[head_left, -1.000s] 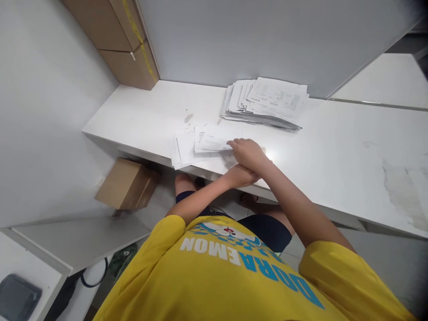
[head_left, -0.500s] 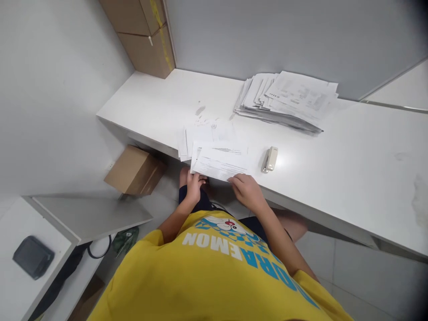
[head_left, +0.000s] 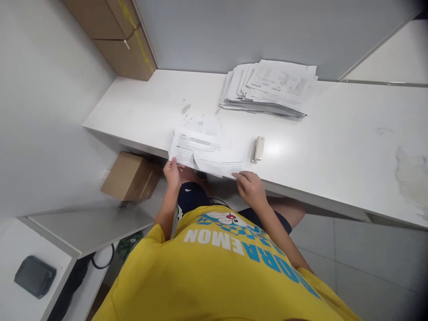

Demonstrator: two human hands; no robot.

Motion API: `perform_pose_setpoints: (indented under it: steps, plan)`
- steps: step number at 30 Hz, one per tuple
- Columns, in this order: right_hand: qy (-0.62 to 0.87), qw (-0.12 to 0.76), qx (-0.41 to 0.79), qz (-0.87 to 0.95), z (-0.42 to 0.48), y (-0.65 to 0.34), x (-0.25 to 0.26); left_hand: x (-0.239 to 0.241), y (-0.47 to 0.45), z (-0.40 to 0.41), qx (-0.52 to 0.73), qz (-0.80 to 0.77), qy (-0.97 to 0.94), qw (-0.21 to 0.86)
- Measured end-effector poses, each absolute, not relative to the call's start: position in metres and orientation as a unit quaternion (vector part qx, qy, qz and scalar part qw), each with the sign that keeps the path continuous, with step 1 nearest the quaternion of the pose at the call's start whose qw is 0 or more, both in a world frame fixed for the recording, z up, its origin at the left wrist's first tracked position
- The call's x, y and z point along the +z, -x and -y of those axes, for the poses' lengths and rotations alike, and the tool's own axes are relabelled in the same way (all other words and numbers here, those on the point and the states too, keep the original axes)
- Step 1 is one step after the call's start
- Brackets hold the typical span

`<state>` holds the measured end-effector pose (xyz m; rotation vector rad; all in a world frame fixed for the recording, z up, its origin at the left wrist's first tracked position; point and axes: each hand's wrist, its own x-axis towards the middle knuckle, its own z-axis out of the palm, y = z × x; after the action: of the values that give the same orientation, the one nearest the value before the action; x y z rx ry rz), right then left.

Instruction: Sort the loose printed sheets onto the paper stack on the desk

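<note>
My left hand (head_left: 173, 171) pinches the lower left corner of a printed sheet (head_left: 192, 149) at the front edge of the white desk (head_left: 334, 147). My right hand (head_left: 250, 187) grips the near edge of a second sheet (head_left: 219, 164) that overlaps the first. Both sheets hang slightly past the desk edge. More loose papers (head_left: 200, 122) lie just behind them. A small white stapler (head_left: 258, 149) rests on the desk to the right of the sheets, clear of both hands.
A thick fanned pile of papers (head_left: 267, 89) sits at the back of the desk. Cardboard boxes (head_left: 123, 40) stand in the far left corner. Another cardboard box (head_left: 130, 177) is on the floor under the desk. A dark device (head_left: 34, 276) lies on a side table at lower left.
My hands have come apart from over the stapler and pulled back to the desk edge. Each now holds a sheet, and the two sheets have separated, the left one shifting leftward.
</note>
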<state>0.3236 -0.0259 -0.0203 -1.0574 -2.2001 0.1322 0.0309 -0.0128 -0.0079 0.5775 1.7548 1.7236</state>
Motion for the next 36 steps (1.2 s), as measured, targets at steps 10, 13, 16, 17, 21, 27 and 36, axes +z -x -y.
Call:
perform_pose_setpoints:
  steps: [10, 13, 16, 17, 21, 27, 36]
  plan:
    - [0.466, 0.319, 0.064, 0.823, 0.023, -0.3, -0.029, 0.013, 0.021, 0.013, 0.586, -0.721, -0.368, 0.013]
    - [0.485, 0.276, 0.073, 0.827, 0.022, -0.297, -0.031, 0.025, 0.02, 0.01, 0.667, -0.684, -0.291, 0.044]
    - [0.503, 0.24, 0.081, 0.826, 0.023, -0.293, -0.03, 0.045, 0.017, 0.007, 0.767, -0.601, -0.174, 0.141]
    - [0.51, 0.232, 0.085, 0.824, 0.024, -0.291, -0.028, 0.052, 0.016, 0.005, 0.791, -0.566, -0.127, 0.195]
    - [0.53, 0.215, 0.11, 0.813, 0.024, -0.286, -0.02, 0.075, 0.002, 0.004, 0.798, -0.444, 0.041, 0.405]
    - [0.47, 0.317, 0.275, 0.777, 0.024, -0.291, -0.007, 0.068, -0.049, 0.025, 0.743, -0.413, 0.075, 0.521]
    - [0.58, 0.551, 0.348, 0.488, 0.047, -0.318, -0.006, 0.013, -0.103, 0.05, 0.658, -0.561, -0.118, 0.489]
